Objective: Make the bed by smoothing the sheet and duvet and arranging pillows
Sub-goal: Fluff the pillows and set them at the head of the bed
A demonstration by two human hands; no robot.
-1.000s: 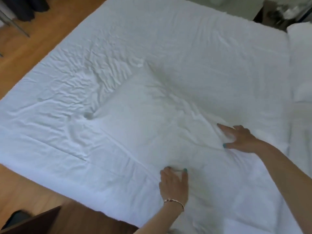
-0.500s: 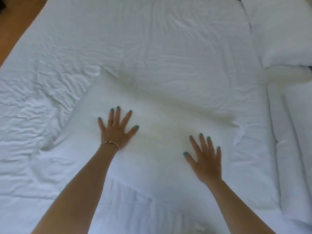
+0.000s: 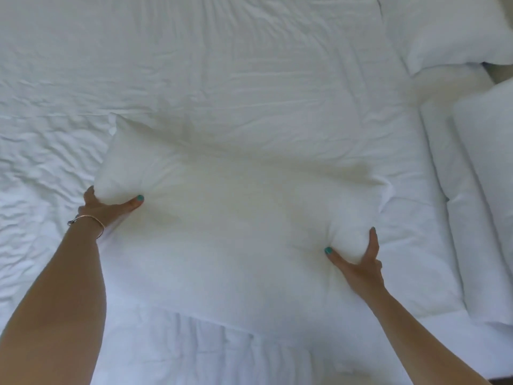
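A large white pillow (image 3: 238,218) lies in the middle of the bed on the white sheet (image 3: 194,65). My left hand (image 3: 108,207) grips the pillow's left edge, thumb on top and fingers tucked under it. At the pillow's right edge my right hand (image 3: 358,262) grips the same way, thumb pressing into the top. The sheet is wrinkled to the left of the pillow and smoother beyond it.
Another white pillow (image 3: 449,31) lies at the top right. A folded or rolled white duvet (image 3: 477,195) runs down the right side of the bed. Rumpled white bedding (image 3: 222,357) sits at the near edge below the pillow.
Both hands lay flat with spread fingers on top of the pillow half a second ago. They have now moved outward and taken hold of its left and right edges.
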